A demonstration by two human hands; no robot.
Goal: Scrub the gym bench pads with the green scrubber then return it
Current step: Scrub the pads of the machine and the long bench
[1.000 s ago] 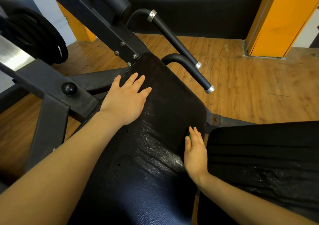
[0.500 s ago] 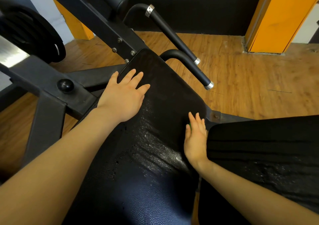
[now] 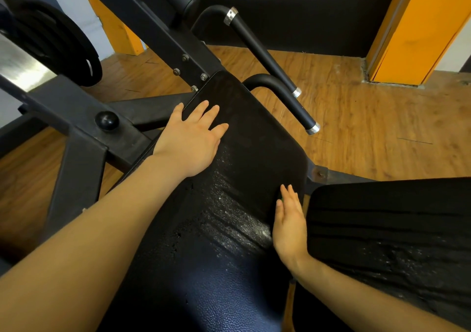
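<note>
While left hand (image 3: 190,138) lies flat, right hand (image 3: 290,219) seemingly presses scrubber (image 3: 282,200).

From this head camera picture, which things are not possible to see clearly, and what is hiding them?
- Green scrubber: only a tiny green sliver shows in the head view; the flat right hand covers the rest, so its shape and grip are unclear.
- Right black textured bench pad: cut off by the right and bottom edges.
- Round black weight plate: partly hidden behind the black steel frame.
- Left hand: its palm side against the long black bench pad is hidden.
</note>
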